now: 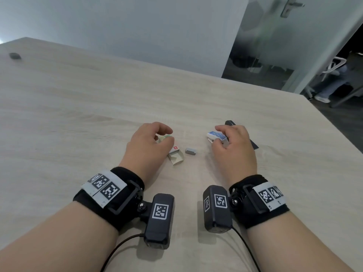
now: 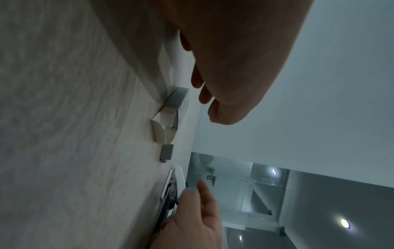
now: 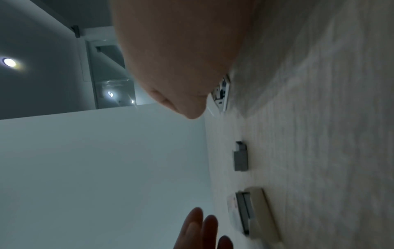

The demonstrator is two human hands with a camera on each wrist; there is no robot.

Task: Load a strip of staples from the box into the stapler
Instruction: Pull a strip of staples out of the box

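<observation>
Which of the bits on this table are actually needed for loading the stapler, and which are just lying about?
Needed:
stapler, under the right hand
staple box, open, by the left hand
staple strip, between them

Lying about:
dark object, far corner
black flat thing behind the stapler

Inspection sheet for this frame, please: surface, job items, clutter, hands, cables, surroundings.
Surface: pale wood-grain table.
Job's things: staple box lying open; loose staple strip on the table between the hands; stapler under the right hand.
Clutter: small dark object at the far left; a dark flat item beyond the right hand.
Hands: left hand hovers over the box, holding nothing; right hand grips the stapler.
Cables: black wrist-camera leads.
Surroundings: white wall, glass door.
</observation>
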